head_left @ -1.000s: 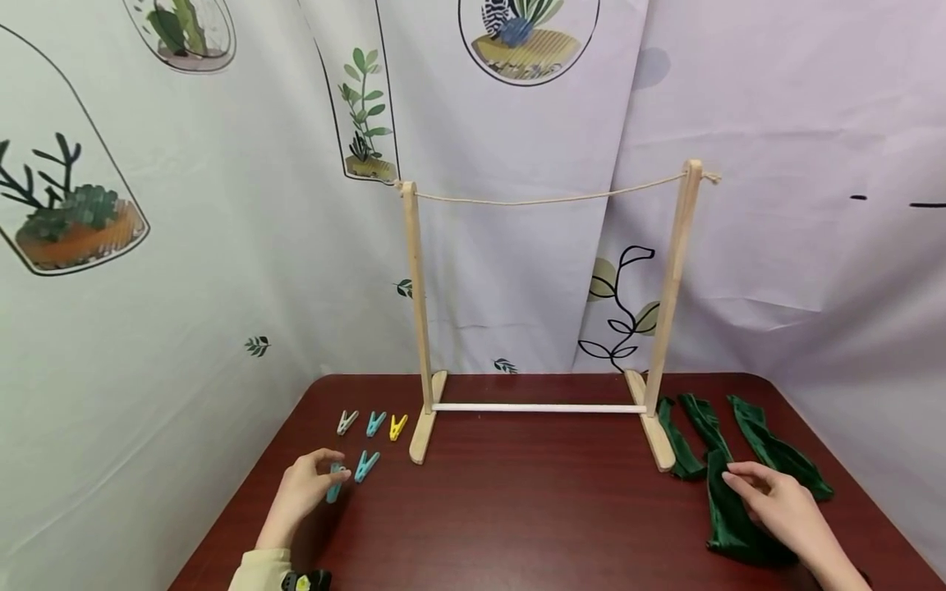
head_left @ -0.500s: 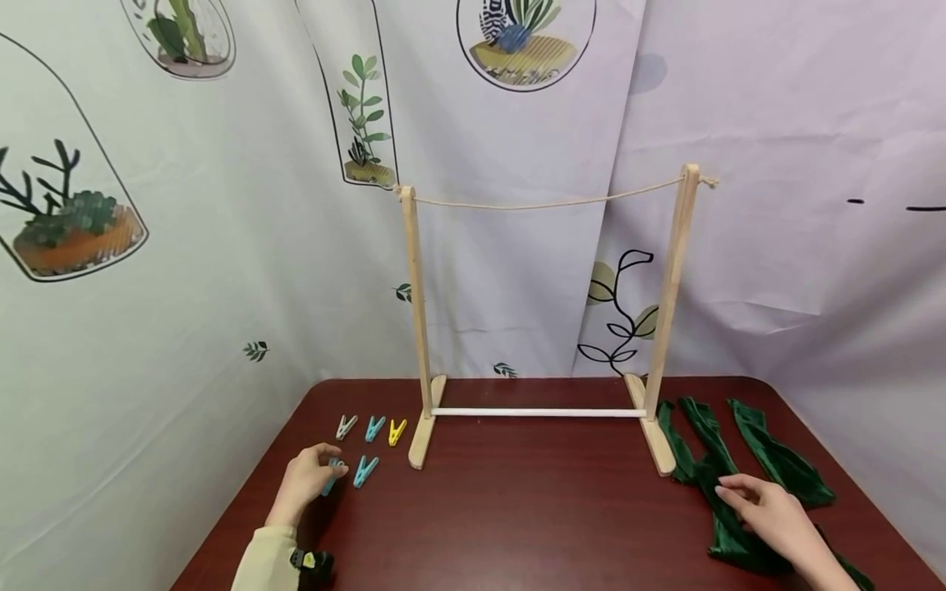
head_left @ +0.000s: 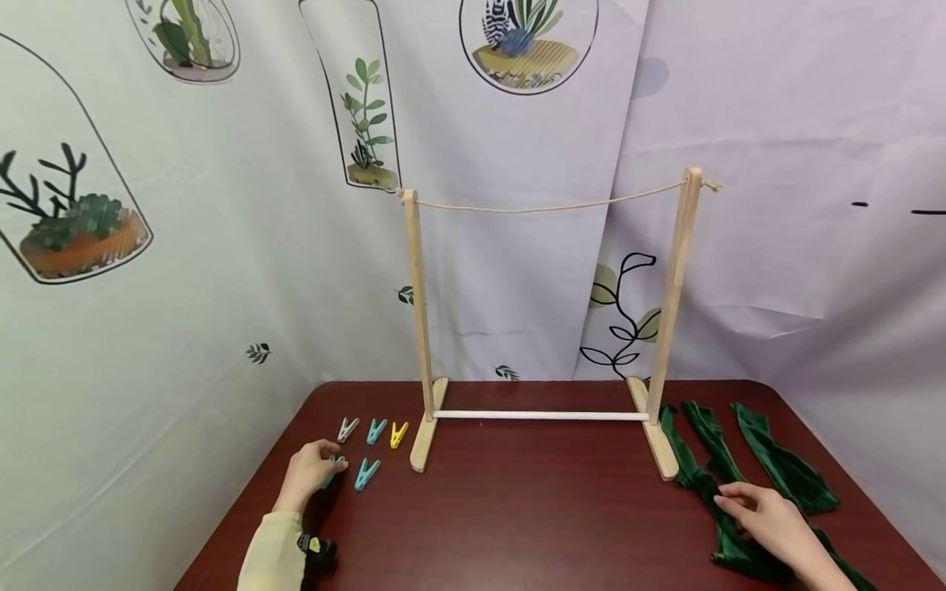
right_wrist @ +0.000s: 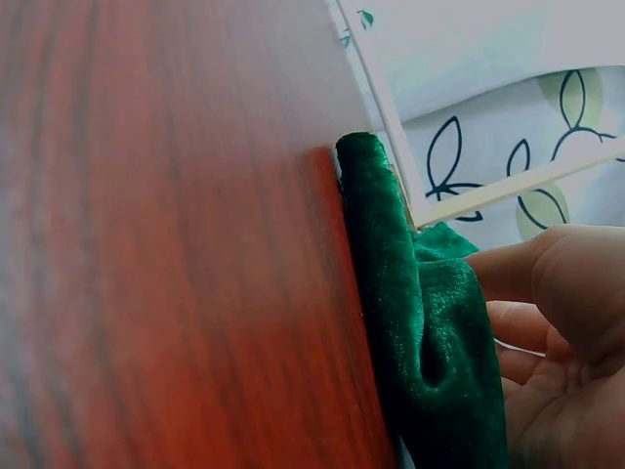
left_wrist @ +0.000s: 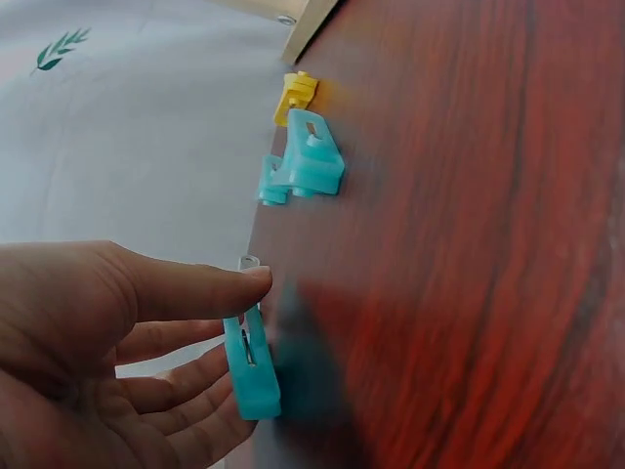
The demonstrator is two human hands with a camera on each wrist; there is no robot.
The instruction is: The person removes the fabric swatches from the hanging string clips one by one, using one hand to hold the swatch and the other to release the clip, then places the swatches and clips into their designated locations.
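My left hand (head_left: pixel 305 476) pinches a light blue clothespin (left_wrist: pixel 258 376) between thumb and fingers, low over the tabletop at left. Just beyond it lie a second light blue clothespin (head_left: pixel 366 474), a pale clothespin (head_left: pixel 347 429), another light blue clothespin (head_left: pixel 376 431) and a yellow clothespin (head_left: pixel 399 435). On the right, my right hand (head_left: pixel 769 521) grips a dark green velvety cloth (right_wrist: pixel 376 264) near its upper part; folds bunch beside the thumb in the right wrist view. More green velvety cloth (head_left: pixel 787 460) lies in strips behind that hand.
A wooden stand (head_left: pixel 423 328) with two uprights and a white bottom rod (head_left: pixel 539 415) stands at the table's back. A thin cord (head_left: pixel 532 211) runs between the post tops. The dark red table (head_left: pixel 547 501) ends at a printed curtain (head_left: pixel 517 271).
My left hand has moved slightly forward with the clothespin. My right hand has shifted slightly left, and the green cloth at its fingers has been pulled left, with another strip showing under the wrist.
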